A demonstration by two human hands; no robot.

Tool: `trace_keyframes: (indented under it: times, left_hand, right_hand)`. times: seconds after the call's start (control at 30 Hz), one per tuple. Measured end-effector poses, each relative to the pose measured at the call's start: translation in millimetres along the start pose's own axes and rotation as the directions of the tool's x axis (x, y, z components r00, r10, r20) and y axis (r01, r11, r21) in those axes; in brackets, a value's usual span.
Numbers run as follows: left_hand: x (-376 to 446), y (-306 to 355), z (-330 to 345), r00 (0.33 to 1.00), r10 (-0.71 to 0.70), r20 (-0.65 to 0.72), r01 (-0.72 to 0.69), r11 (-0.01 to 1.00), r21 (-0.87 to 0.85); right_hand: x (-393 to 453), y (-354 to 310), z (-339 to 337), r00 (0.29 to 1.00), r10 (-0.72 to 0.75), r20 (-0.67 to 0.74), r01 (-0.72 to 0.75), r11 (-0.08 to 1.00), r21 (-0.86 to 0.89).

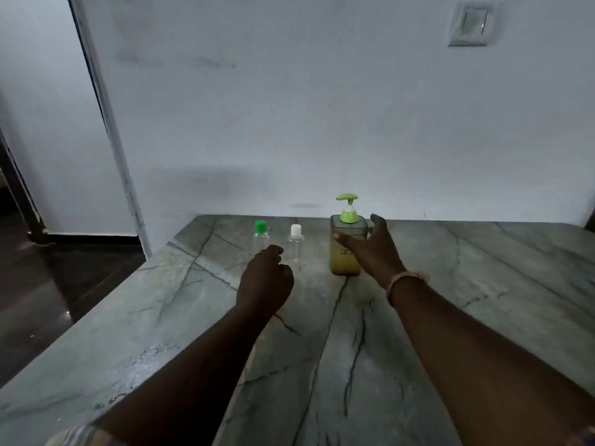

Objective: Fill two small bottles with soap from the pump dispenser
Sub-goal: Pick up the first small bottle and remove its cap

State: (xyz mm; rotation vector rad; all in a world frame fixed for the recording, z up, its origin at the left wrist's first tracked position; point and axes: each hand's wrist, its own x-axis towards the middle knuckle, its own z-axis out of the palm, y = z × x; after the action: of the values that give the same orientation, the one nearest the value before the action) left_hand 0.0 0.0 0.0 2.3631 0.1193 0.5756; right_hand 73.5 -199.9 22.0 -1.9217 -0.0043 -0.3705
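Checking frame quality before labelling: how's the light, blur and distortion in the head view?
Head view: dim, flat light with a bluish cast; the wide lens bows the door frame; both hands are dark and slightly soft; the two clear small bottles barely stand out; the pump dispenser reads clearly.

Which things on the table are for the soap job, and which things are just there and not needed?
For the job:
- pump dispenser, with yellowish soap inside
- green-capped bottle, clear, cap on
- white-capped bottle, clear, cap on
- left hand, fingers curled near the small bottles
- right hand, spread open at the dispenser

Just there:
- wall switch
- bracelet on the right wrist
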Motion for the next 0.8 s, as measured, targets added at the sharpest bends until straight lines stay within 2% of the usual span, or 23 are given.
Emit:
trace_keyframes:
  times: [0.13, 0.4, 0.57, 0.8]
  left_hand:
    - [9, -8, 7, 0.996, -0.073, 0.059, 0.074, 0.997, -0.025]
    - [44, -9, 36, 0.994, -0.109, 0.010, 0.110, 0.992, -0.055]
    - [58, 2, 48, 0.997, -0.077, -0.020, 0.075, 0.993, -0.089]
    - [45, 20, 39, 0.987, -0.123, -0.100, 0.099, 0.971, -0.219]
  right_hand:
    - [9, 7, -8, 0.994, 0.059, 0.091, -0.069, 0.992, 0.109]
    - [15, 11, 18, 0.997, -0.068, 0.025, 0.061, 0.974, 0.219]
    - [12, 16, 24, 0.996, -0.086, -0.032, 0.091, 0.975, 0.203]
    - [-14, 11, 14, 0.995, -0.097, -0.036, 0.102, 0.979, 0.178]
